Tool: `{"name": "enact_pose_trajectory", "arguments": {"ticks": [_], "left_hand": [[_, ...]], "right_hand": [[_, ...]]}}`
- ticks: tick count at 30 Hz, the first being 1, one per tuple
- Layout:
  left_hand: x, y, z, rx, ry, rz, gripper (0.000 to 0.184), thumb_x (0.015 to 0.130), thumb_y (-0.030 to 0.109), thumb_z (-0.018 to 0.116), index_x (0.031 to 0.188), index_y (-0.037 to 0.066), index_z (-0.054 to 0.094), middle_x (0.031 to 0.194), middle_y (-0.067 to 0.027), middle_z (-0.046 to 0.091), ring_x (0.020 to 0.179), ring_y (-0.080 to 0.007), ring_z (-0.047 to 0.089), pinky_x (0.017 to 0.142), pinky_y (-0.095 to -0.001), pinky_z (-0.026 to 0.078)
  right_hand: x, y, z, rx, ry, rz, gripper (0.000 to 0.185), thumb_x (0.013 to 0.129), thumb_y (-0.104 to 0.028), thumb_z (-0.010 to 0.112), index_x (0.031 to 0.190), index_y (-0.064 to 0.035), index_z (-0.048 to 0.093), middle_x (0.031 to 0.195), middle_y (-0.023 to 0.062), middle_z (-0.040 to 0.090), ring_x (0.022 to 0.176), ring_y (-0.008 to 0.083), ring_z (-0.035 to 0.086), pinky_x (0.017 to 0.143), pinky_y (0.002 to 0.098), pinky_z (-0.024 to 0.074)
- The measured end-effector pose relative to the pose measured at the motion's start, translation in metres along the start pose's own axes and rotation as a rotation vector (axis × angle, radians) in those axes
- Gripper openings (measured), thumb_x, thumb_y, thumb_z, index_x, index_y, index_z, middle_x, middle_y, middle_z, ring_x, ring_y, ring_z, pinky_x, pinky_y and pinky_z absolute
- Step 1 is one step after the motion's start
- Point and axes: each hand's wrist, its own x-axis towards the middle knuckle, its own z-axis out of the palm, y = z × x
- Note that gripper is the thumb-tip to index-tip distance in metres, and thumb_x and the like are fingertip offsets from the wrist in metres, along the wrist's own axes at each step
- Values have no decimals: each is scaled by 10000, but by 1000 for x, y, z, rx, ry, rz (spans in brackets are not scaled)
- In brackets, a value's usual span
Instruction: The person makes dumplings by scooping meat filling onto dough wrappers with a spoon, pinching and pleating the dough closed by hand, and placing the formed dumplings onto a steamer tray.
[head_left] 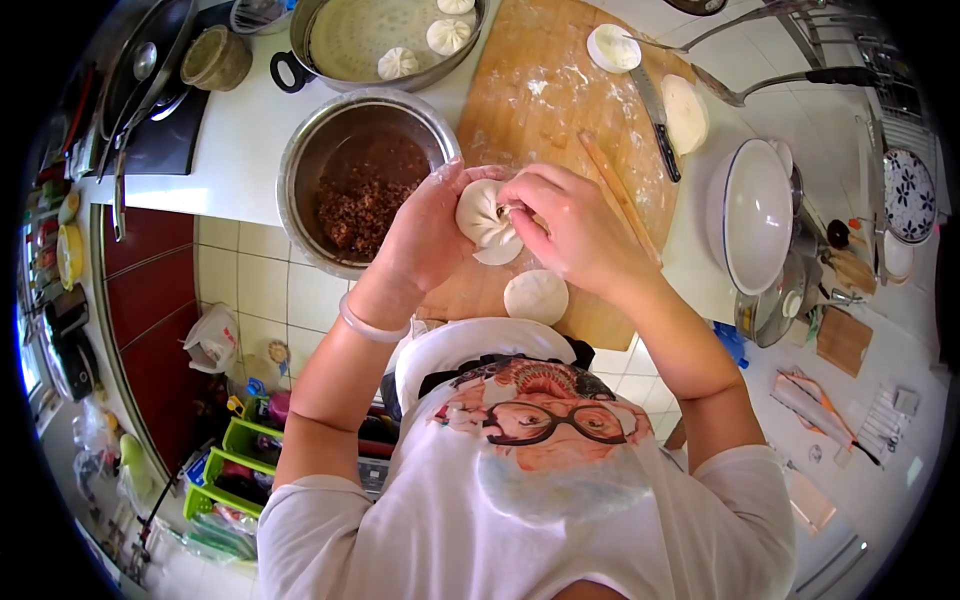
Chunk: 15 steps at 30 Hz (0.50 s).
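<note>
A partly pleated dough bun (487, 222) rests in my left hand (425, 222), whose fingers curl round its far side. My right hand (565, 220) pinches the gathered folds near the bun's middle. Left of the hands stands a metal bowl (290, 190) holding dark minced filling (358, 213). A flat round dough wrapper (536, 297) lies on the wooden board (520, 90) just below the hands. On the board to the right of my right hand is a thin wooden rolling pin (617, 193).
A steamer pan (375, 40) with several pleated buns is at the top. Along the board's right side are a knife (660, 125), a dough piece (685, 114) and a small white bowl (613, 48). A large white bowl (755, 215) stands further right.
</note>
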Motion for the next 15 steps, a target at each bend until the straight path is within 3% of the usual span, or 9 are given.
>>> {"name": "enact_pose_trajectory", "arguments": {"ticks": [2, 5, 6, 7, 8, 10, 15], "left_hand": [[3, -1, -12, 47, -16, 1, 541, 1018, 451, 364, 1283, -2, 498, 1268, -135, 572, 1174, -259, 560, 1019, -417, 435], [5, 2, -15, -12, -103, -23, 501, 1029, 412, 356, 1269, -1, 508, 1252, -126, 578, 1146, -253, 576, 990, -415, 461], [5, 2, -12, -16, -103, -21, 501, 1029, 412, 356, 1269, -1, 508, 1252, -126, 578, 1146, -253, 576, 990, -415, 461], [5, 1, -6, 35, -58, 1, 443, 1039, 372, 343, 1207, 11, 537, 1168, -112, 604, 1077, -232, 594, 950, -400, 475], [6, 1, -1, 89, -12, 22, 402, 1050, 332, 329, 1145, 22, 566, 1085, -97, 630, 1008, -211, 611, 909, -384, 489], [6, 2, 2, 105, 13, -19, 395, 1049, 334, 335, 1137, 27, 568, 1070, -92, 633, 992, -205, 615, 894, -384, 494], [12, 5, 0, 151, -24, -111, 392, 1050, 348, 334, 1096, 43, 575, 1023, -71, 640, 957, -190, 622, 865, -386, 503]], "right_hand": [[-2, -1, 1, -34, -7, 39, 148, 783, -24, 663, 922, -35, 612, 911, 106, 595, 827, 319, 608, 694, 412, 502], [-1, -5, 3, -132, 14, 3, 109, 811, 13, 651, 911, -19, 621, 986, 112, 614, 824, 293, 630, 706, 364, 518], [0, -2, 6, -163, 48, -135, 115, 792, 13, 652, 897, -18, 618, 1021, 102, 613, 848, 283, 631, 720, 362, 528], [1, 0, 7, -192, 81, -273, 120, 772, 13, 653, 883, -16, 615, 1055, 93, 613, 872, 273, 632, 734, 360, 538], [3, 2, 6, -191, 78, -275, 120, 772, 13, 653, 883, -16, 615, 1055, 93, 613, 872, 273, 632, 734, 360, 538], [8, 5, 2, -255, 5, -475, 154, 711, 0, 659, 855, -19, 608, 1079, 78, 615, 905, 260, 626, 756, 360, 551], [15, 10, -7, -279, -123, -518, 175, 681, -3, 660, 847, -23, 608, 1026, 73, 616, 894, 263, 623, 729, 368, 542]]}}
